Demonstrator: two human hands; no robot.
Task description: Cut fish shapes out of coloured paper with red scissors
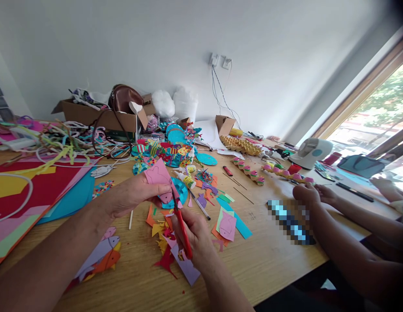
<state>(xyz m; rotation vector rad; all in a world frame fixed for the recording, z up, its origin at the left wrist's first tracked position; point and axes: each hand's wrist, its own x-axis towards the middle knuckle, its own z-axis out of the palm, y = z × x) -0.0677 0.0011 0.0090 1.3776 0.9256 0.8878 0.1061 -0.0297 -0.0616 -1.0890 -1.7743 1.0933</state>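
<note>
My left hand (pixel 136 195) pinches a piece of pink paper (pixel 158 172) with fish outlines drawn on it. In my right hand (pixel 198 234) are red-handled scissors (pixel 181 229), their blades at the right edge of the pink paper. Below the scissors lie orange, yellow, red and purple paper scraps (pixel 167 260). A pile of cut-out paper fish (pixel 102 255) rests by my left forearm. To the right of my right hand is another pink paper with a fish drawing (pixel 227 225), on top of green and orange pieces.
Coloured paper sheets (pixel 65 195) and tangled yarn (pixel 68 138) cover the left side. A glue bottle (pixel 187 178), a pen (pixel 201 203) and thin sticks (pixel 243 195) lie mid-table. At right, another person's hands (pixel 310 195) hold a painted egg-carton strip (pixel 287 173). Behind stands a cardboard box (pixel 100 117).
</note>
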